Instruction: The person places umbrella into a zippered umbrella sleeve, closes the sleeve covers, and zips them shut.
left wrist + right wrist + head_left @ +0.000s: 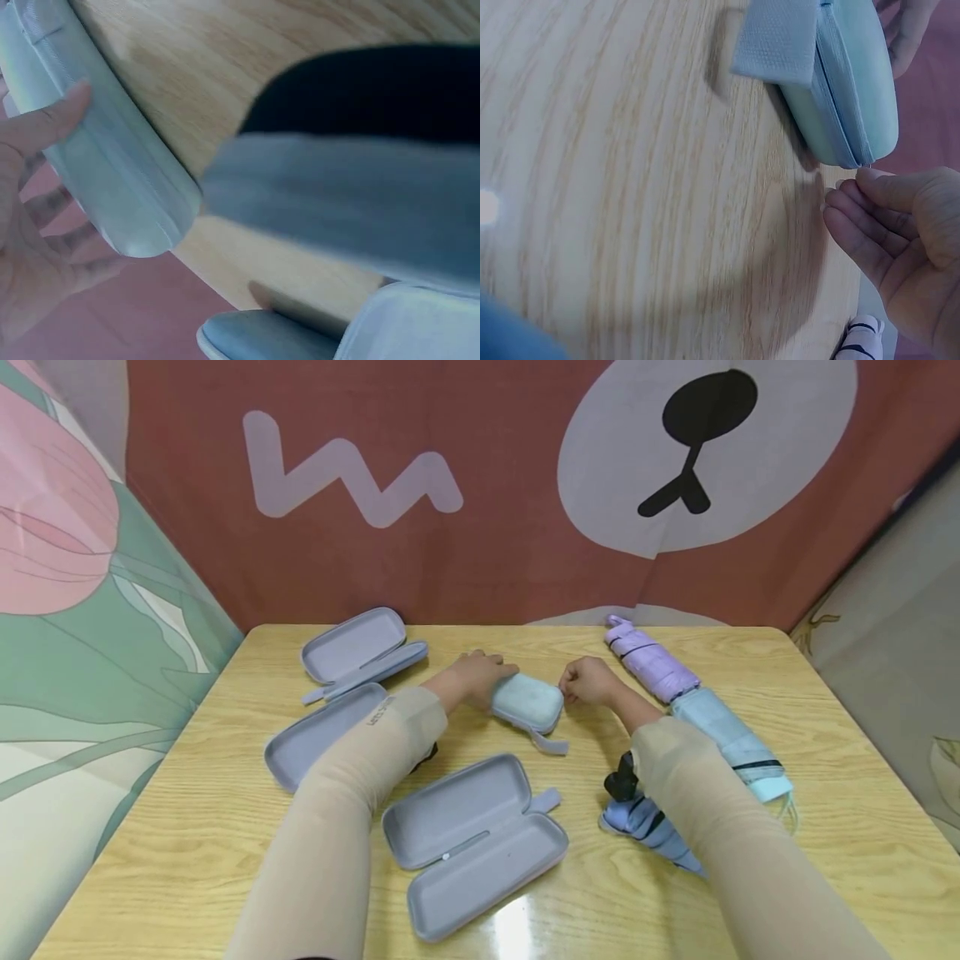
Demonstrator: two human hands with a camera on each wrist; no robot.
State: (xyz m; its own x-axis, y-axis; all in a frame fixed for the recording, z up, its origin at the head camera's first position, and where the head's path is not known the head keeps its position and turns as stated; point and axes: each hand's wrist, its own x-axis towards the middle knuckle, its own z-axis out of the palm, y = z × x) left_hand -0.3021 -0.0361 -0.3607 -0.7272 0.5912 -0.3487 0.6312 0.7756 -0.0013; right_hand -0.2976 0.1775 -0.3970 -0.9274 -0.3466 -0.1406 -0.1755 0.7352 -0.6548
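Observation:
A closed mint-green zippered case [527, 700] is near the middle of the table, with a grey fabric tab [778, 41] sticking out from its near side. My left hand [476, 678] holds it by its left end; in the left wrist view the thumb lies along one face and the other fingers are behind. At the opposite end, my right hand [588, 682] pinches the zipper pull at the corner, between thumb and fingertips. The pull itself is mostly hidden by the fingers.
Open grey cases lie around: one in front [480, 852], one under my left forearm [322, 735], one at the back left [352, 647]. Folded umbrellas are on the right: purple [652, 664], light blue [723, 731] and darker blue [652, 831] beside my right forearm.

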